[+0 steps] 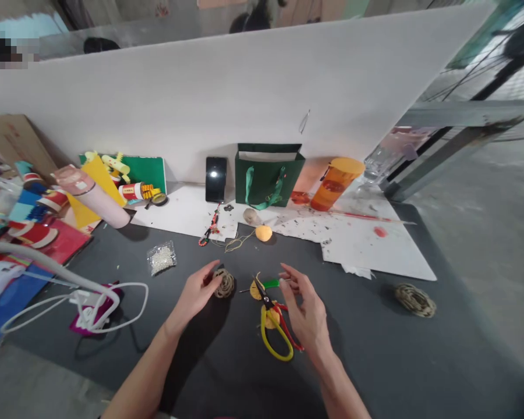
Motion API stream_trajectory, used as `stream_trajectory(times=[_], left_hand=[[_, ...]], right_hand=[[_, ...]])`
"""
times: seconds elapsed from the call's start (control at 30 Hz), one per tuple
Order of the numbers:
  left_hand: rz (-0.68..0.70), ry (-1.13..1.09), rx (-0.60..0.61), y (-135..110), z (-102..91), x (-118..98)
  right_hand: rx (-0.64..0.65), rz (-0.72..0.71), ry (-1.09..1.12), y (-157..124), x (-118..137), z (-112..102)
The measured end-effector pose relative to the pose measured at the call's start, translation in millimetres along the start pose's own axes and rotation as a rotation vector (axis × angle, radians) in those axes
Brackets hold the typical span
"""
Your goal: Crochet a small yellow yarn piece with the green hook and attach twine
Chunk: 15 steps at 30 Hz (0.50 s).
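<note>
My left hand rests on the dark grey table, its fingers curled against a small coil of brown twine. My right hand hovers just right of the scissors with yellow and red handles, its thumb and forefinger pinched near a small green piece; what they pinch is too small to make out. A small yellow round piece lies under the scissor blades. An orange ball with loose twine beside it lies further back.
A white board walls off the back. In front of it stand a green paper bag, a black phone, an orange bottle and white sheets. Another twine bundle lies right; white cable, bead bag and colourful crafts left.
</note>
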<state>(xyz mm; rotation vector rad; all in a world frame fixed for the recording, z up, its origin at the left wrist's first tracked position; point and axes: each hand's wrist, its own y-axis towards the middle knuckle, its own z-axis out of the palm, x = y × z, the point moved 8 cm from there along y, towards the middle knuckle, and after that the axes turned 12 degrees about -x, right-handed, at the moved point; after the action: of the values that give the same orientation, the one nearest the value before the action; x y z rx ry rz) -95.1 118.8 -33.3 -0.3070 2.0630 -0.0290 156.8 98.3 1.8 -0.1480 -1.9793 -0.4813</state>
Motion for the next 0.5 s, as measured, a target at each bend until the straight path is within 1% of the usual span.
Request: stream_trajectory(times=[0.1, 0.2, 0.3, 0.5], left_hand=[[0.093, 0.103, -0.002, 0.3, 0.3, -6.4], [0.152, 0.201, 0.008, 0.4, 0.0, -9.9], [0.165, 0.252, 0.041, 1.1, 0.0, -8.6], [0.151, 0.227, 0.061, 1.5, -2.2, -2.4]], right_hand=[[-0.019, -0.012, -0.007, 0.9, -0.2, -3.0], [-0.037, -0.009, -0.025, 2.6, -1.5, -6.9], [-0.047, 0.001, -0.038, 3.0, -3.7, -8.9], [-0.043, 0.023, -0.023, 2.4, -9.6, -5.7]])
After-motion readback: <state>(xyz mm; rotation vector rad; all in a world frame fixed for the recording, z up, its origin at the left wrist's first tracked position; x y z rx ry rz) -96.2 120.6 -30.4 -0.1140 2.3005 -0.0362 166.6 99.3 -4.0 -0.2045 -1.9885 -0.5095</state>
